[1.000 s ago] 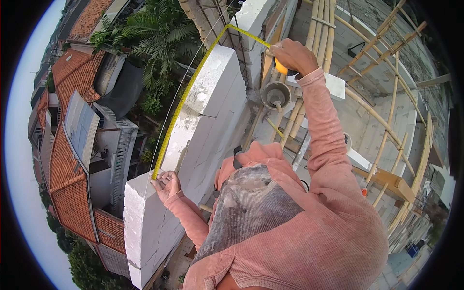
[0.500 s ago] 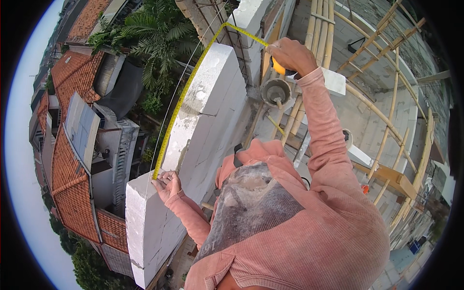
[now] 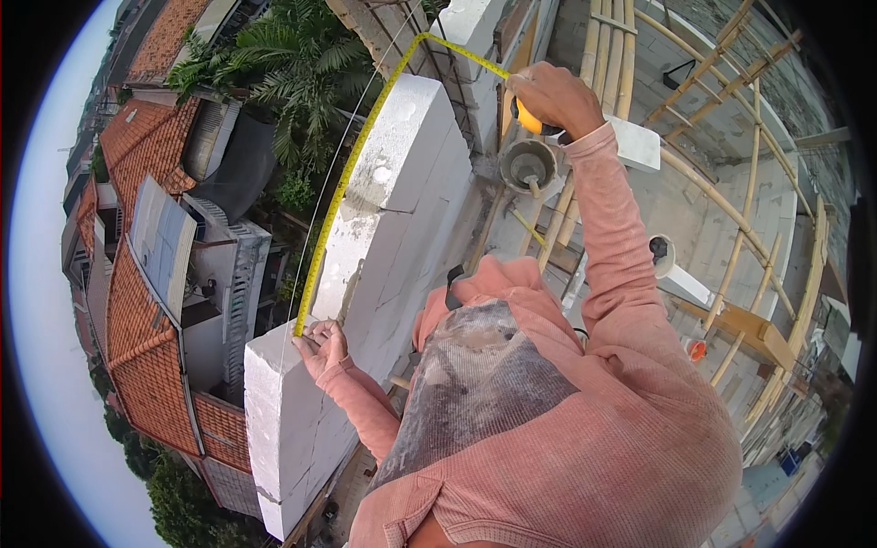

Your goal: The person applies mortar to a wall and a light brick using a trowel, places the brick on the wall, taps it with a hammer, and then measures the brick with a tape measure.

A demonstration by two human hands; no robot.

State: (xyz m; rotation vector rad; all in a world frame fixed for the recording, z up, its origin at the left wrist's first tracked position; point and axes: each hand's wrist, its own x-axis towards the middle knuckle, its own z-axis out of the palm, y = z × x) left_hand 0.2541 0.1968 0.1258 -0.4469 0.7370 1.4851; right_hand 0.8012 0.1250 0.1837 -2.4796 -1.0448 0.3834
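A yellow tape measure blade (image 3: pixel 345 179) stretches along the top of the white block wall (image 3: pixel 370 187). My left hand (image 3: pixel 323 347) pinches its near end by a step in the wall's top. Beyond the wall's far end the blade bends sharply and runs right to my right hand (image 3: pixel 554 99). That hand is closed around the tape measure's yellow-orange case (image 3: pixel 527 119), partly hidden by the fingers. A thin string line (image 3: pixel 340 146) runs beside the blade on the wall's outer side.
Steel reinforcing bars (image 3: pixel 448 78) rise at the wall's far end. A mortar bucket (image 3: pixel 528 166) stands beneath my right hand, beside bamboo poles (image 3: pixel 614 55). Bamboo scaffolding (image 3: pixel 751 192) spans the right side. Past the wall, tiled roofs (image 3: pixel 146 301) lie well below.
The view has shifted slightly. Both hands keep their hold on the tape measure, and the blade stays stretched and bent in much the same shape.
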